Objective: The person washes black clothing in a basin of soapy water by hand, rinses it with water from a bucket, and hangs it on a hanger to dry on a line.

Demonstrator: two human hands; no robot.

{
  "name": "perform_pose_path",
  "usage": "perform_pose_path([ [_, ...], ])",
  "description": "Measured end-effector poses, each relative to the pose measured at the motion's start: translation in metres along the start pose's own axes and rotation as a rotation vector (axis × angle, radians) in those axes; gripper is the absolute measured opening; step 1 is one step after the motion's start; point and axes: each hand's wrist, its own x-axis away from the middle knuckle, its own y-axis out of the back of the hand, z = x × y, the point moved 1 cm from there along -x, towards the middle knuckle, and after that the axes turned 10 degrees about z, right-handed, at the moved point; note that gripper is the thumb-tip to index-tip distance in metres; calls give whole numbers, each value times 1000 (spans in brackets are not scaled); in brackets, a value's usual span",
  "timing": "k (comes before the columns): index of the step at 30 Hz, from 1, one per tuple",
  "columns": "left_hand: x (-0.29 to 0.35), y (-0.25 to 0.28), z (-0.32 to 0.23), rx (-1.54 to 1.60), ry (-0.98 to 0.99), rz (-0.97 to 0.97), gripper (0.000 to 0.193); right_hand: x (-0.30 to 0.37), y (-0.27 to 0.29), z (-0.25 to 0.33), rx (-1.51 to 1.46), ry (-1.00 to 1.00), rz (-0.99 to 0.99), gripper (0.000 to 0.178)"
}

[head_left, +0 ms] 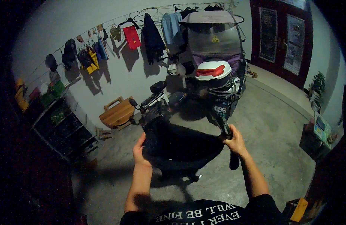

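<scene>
A large black basket-like thing (184,162) with a wide, rounded opening is in front of me. Its inside is too dark to make out. My left hand (142,152) grips its left side, with the thumb up along the edge and the fingers partly hidden behind it. At its right rim, my right hand (235,141) is closed on a black strap or bar (222,125) that runs up and away. Below that hand hangs a rounded black end (234,161). Small dark parts show beneath the basket-like thing, with one bright spot.
Beyond stand a scooter with a red-and-white top box (213,70), a covered vehicle (214,35) and a small electric bike (154,98). A folded wooden table (116,113) leans by the wall under hanging clothes (152,39). Dark shelving (62,125) is left; double doors (281,41) are far right.
</scene>
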Motion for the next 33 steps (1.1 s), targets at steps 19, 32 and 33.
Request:
perform_pose_path([
  [19, -10, 59, 18, -1006, 4, 75, 29, 83, 53, 70, -139, -158, 374, 32],
  [32, -2, -86, 13, -2363, -50, 973, 30, 81, 14, 77, -242, -88, 402, 30],
  [33, -4, -95, 8, -2471, -13, 1051, 33, 82, 13, 70, -213, -65, 397, 29],
])
